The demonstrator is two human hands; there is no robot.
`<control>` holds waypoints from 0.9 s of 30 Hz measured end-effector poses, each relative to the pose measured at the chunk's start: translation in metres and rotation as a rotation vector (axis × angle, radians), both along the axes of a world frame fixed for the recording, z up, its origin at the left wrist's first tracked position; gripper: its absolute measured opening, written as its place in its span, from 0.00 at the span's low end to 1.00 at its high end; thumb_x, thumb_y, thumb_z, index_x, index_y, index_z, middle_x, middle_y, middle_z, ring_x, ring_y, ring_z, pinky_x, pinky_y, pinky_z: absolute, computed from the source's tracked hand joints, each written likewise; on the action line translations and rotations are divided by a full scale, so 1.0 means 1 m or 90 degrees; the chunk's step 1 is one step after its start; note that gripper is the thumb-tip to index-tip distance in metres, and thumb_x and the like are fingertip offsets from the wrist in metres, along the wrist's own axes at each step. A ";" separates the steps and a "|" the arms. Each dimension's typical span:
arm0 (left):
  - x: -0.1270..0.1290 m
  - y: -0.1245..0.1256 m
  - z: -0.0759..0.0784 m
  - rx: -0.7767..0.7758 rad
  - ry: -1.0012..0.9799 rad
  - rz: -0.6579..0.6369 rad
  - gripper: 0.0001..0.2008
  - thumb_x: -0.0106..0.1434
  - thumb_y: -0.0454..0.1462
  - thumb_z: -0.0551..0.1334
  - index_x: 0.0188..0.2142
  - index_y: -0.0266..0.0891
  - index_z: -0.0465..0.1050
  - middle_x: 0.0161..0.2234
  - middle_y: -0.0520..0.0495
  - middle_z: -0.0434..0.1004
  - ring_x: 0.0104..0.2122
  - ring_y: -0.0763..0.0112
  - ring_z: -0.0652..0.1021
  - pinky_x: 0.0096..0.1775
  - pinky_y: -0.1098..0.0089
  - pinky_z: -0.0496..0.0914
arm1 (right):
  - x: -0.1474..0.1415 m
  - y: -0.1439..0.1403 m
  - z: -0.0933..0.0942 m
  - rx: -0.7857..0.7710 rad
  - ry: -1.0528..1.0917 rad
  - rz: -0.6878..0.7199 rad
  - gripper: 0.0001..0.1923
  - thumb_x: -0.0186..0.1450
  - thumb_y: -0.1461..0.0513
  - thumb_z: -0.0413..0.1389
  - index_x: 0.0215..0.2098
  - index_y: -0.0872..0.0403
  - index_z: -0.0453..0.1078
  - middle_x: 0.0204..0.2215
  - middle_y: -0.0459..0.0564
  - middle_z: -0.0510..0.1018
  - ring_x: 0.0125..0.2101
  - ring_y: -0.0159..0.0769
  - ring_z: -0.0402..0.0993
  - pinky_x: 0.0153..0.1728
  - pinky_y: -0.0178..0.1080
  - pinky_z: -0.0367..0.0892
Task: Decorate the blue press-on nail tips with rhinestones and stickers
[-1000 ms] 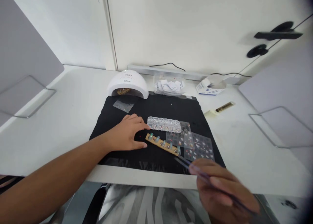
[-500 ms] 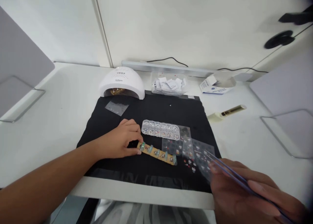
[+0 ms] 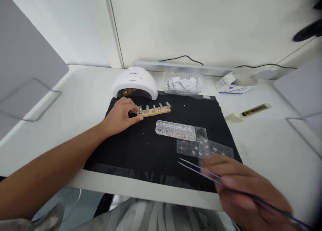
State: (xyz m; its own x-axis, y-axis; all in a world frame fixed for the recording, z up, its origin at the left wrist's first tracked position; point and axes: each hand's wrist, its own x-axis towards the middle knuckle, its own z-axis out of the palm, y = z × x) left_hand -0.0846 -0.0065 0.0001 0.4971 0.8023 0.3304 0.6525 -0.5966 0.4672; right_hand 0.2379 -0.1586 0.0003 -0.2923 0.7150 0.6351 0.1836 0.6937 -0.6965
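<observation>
My left hand (image 3: 123, 115) pinches the left end of a wooden nail display stand (image 3: 154, 112), which carries several bluish-green false nails in a row. It sits near the back of the black mat (image 3: 141, 157), just in front of the white nail lamp (image 3: 136, 81). In my right hand (image 3: 241, 184) is a pair of purple tweezers (image 3: 201, 172), its two tips apart with nothing visible between them. Those tips hover over the mat, in front of a clear compartment box of rhinestones (image 3: 175, 130). Beside the box lie clear sticker sheets (image 3: 187, 147), partly covered by my right hand.
A clear tub of white packets (image 3: 183, 84) stands at the back, with an opened white-and-blue box (image 3: 236, 84) to its right. A gold-handled brush (image 3: 255, 110) lies right of the mat. Grey panels flank the white table (image 3: 67, 106).
My left hand has carried the nail stand away from me, toward the lamp, and turned it. My right hand with the tweezers has come leftward from over the sticker sheets.
</observation>
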 end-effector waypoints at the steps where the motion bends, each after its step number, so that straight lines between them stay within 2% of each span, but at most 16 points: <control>1: 0.003 0.003 -0.002 0.000 0.009 0.001 0.10 0.61 0.43 0.65 0.35 0.37 0.74 0.33 0.48 0.72 0.38 0.64 0.68 0.44 0.62 0.63 | -0.013 0.011 0.007 0.055 -0.011 0.057 0.17 0.67 0.63 0.54 0.54 0.50 0.71 0.36 0.53 0.81 0.36 0.43 0.79 0.37 0.49 0.78; 2: 0.006 0.005 -0.005 -0.002 0.016 0.001 0.10 0.61 0.42 0.66 0.35 0.37 0.75 0.33 0.48 0.72 0.38 0.64 0.68 0.45 0.61 0.63 | -0.025 0.023 0.013 0.058 -0.029 0.075 0.17 0.65 0.66 0.54 0.51 0.54 0.72 0.35 0.53 0.80 0.36 0.41 0.79 0.36 0.46 0.78; 3: 0.009 0.007 -0.007 -0.003 0.021 0.001 0.10 0.60 0.42 0.66 0.35 0.36 0.75 0.33 0.47 0.72 0.38 0.63 0.68 0.45 0.60 0.63 | -0.036 0.034 0.019 0.057 -0.029 0.093 0.16 0.63 0.68 0.54 0.49 0.55 0.72 0.33 0.52 0.80 0.34 0.39 0.79 0.33 0.42 0.77; 5: 0.013 0.009 -0.010 -0.009 0.028 0.000 0.10 0.60 0.42 0.67 0.35 0.36 0.76 0.33 0.47 0.72 0.39 0.63 0.69 0.46 0.60 0.63 | -0.054 0.054 0.023 0.024 -0.061 0.113 0.14 0.63 0.71 0.53 0.45 0.55 0.73 0.31 0.52 0.80 0.32 0.35 0.78 0.32 0.39 0.75; 9: 0.013 0.011 -0.012 -0.029 0.036 -0.013 0.09 0.59 0.41 0.68 0.35 0.37 0.76 0.33 0.48 0.72 0.39 0.63 0.69 0.46 0.60 0.63 | -0.066 0.074 0.011 -0.022 -0.055 0.131 0.09 0.64 0.69 0.52 0.40 0.56 0.72 0.29 0.50 0.79 0.31 0.33 0.78 0.33 0.37 0.75; 14: 0.012 0.012 -0.013 -0.050 0.056 -0.037 0.09 0.60 0.41 0.68 0.36 0.38 0.77 0.33 0.48 0.73 0.41 0.61 0.69 0.46 0.59 0.61 | -0.060 0.079 -0.008 -0.044 -0.115 0.172 0.08 0.69 0.63 0.51 0.40 0.56 0.71 0.29 0.51 0.80 0.30 0.33 0.77 0.32 0.37 0.74; 20: 0.013 0.013 -0.013 -0.036 0.081 -0.039 0.09 0.60 0.42 0.67 0.37 0.39 0.77 0.34 0.48 0.72 0.40 0.60 0.69 0.45 0.60 0.62 | -0.057 0.084 -0.004 -0.068 -0.219 0.184 0.09 0.72 0.61 0.49 0.41 0.55 0.70 0.32 0.51 0.82 0.31 0.33 0.79 0.34 0.38 0.75; 27: 0.013 0.014 -0.013 -0.046 0.075 -0.042 0.10 0.60 0.43 0.68 0.36 0.39 0.77 0.32 0.48 0.71 0.41 0.59 0.70 0.43 0.59 0.62 | -0.053 0.080 -0.001 -0.085 -0.257 0.166 0.09 0.73 0.61 0.48 0.42 0.54 0.70 0.33 0.51 0.82 0.33 0.33 0.80 0.36 0.37 0.76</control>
State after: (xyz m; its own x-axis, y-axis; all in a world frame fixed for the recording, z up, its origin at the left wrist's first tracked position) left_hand -0.0713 0.0076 -0.0130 0.5819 0.7857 0.2100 0.6652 -0.6084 0.4330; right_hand 0.1844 -0.0786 -0.0007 -0.6761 0.6526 0.3419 0.2889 0.6618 -0.6918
